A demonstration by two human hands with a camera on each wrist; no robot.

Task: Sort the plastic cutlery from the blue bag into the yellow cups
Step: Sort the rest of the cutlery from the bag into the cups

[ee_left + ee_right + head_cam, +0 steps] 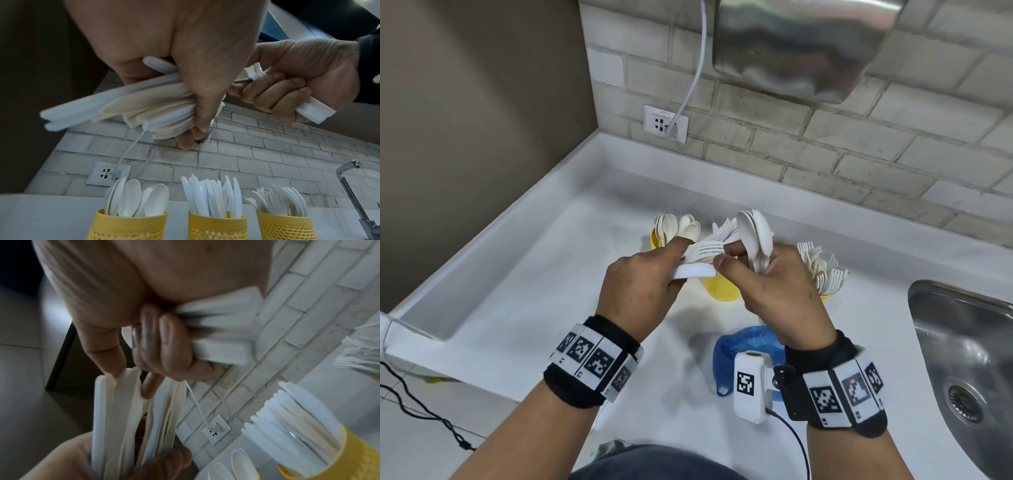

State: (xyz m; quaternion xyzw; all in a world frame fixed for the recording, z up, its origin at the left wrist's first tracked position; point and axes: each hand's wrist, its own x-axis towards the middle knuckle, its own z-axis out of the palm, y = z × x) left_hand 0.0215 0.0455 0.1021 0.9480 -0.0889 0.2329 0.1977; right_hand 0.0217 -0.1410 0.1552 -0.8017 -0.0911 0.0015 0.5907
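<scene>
A mixed bundle of plastic cutlery is held above the desk [524, 274], shared between both hands so that pieces can be separated by kind. The left hand [643, 284] is closed round a bunch of forks and handles [123, 104], with the tines pointing toward the other hand. The right hand [777, 287] is closed round a clutch of spoons [755, 233], bowls up, while its thumb reaches across to the forks, apparently to draw one kind free. Directly below stand three yellow cups, kept in a row so each takes one type: the spoon cup [128, 225] on the left, the knife cup [217, 227] in the middle, the fork cup [285, 227] on the right, nearest the sink [962, 359]. All three are already well filled. The blue bag [743, 342] lies crumpled on the desk beneath the right wrist; whether anything is left inside cannot be told. The sorting is judged to be near its end.
</scene>
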